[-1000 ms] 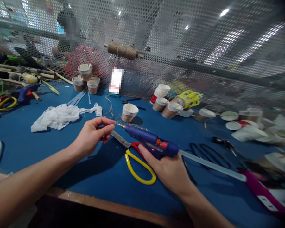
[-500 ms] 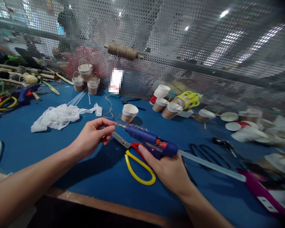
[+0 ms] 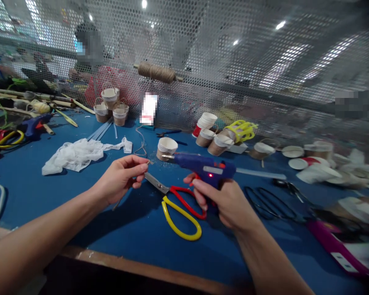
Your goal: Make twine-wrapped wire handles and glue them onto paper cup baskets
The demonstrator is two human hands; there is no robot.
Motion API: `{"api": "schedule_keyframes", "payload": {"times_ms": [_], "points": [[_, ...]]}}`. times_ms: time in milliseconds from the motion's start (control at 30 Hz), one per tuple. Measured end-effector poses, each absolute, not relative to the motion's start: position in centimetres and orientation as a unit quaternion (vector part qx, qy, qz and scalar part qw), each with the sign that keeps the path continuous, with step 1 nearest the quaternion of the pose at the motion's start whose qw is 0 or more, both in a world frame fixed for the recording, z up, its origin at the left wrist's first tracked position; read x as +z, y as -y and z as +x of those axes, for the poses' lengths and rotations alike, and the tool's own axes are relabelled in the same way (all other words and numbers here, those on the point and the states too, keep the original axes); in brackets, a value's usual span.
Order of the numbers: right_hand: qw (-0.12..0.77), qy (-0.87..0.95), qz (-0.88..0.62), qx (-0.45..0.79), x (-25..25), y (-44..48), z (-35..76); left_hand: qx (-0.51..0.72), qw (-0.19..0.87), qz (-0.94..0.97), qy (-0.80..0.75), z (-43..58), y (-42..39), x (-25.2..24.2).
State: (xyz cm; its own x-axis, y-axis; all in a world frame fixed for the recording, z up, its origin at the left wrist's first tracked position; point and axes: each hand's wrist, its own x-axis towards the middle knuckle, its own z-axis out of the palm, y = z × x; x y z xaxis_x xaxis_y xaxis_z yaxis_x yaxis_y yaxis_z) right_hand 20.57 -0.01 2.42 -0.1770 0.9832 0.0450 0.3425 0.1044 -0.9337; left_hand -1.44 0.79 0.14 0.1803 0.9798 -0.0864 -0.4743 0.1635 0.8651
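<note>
My right hand grips a blue glue gun with a red light lit and a clear glue stick sticking out of its back. Its nozzle points left, a short way from my left hand. My left hand is closed in a pinch on a thin piece of twine, too small to see well. Under both hands lie scissors with red and yellow handles on the blue table. A small paper cup stands just behind the nozzle.
White plastic wrap lies at the left. Several paper cups, a yellow holder and black scissors sit at the back right. A second glue gun and sticks lie far left. Mesh screen with a twine spool behind; a person beyond it.
My right hand has lifted and turned the glue gun level, drawing the nozzle to the right, away from my left fingertips. My left hand has stayed put.
</note>
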Motion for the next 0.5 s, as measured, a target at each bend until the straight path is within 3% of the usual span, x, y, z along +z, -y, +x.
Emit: {"api": "schedule_keyframes", "payload": {"times_ms": [200,500], "points": [[0.472,0.512,-0.571,0.433,1.7,-3.8,23.6,0.52,0.71,0.335,-0.336,-1.7,-1.1,-0.1],[0.392,0.496,-0.724,0.276,-0.4,-8.5,26.3,0.516,0.71,0.345,-0.332,-1.9,-0.9,0.3]]}}
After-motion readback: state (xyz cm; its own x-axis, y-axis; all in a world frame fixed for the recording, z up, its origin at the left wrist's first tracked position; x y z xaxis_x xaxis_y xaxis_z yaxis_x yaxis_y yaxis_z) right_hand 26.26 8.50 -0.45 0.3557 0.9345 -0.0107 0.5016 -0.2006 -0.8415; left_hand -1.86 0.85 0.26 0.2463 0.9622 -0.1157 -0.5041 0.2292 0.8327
